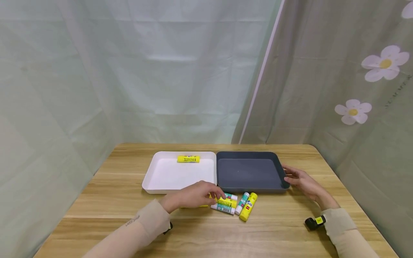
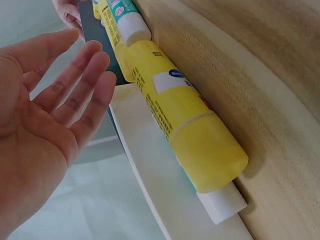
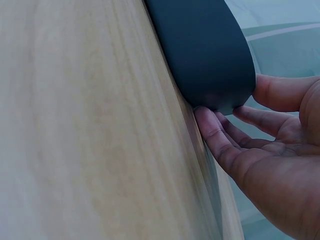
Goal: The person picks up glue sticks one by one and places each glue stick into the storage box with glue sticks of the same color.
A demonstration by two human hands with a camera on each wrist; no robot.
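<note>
We see the left hand (image 1: 198, 195) with its fingers loosely parted and gently bent, holding nothing; the left wrist view shows a gap between its fingertips and the glue sticks lying beside them. In the head view, just past those fingertips, a yellow glue stick (image 1: 228, 202) lies over teal-and-white glue sticks (image 1: 222, 209). Farther to the right of the same fingers we find a small teal-and-white stick (image 1: 242, 203) and, just beside it, a second yellow stick (image 1: 248, 207), both slanting on the wooden table (image 1: 226, 236). Under the left hand, mostly hidden, we make out a strip of another yellow stick (image 1: 203, 206).

We see the right hand (image 1: 304, 182) with its fingers spread and slightly bent, touching the outer right end of the dark tray (image 1: 250, 172), one digit at the rim and another lower down, near the tabletop; we cannot tell how firmly they press. The bare floor of this tray lies to the left of those fingers. Beyond the left fingers we see the white tray (image 1: 180, 175), side by side with the dark one, with one yellow glue stick (image 1: 188, 159) lying by its far wall.
</note>
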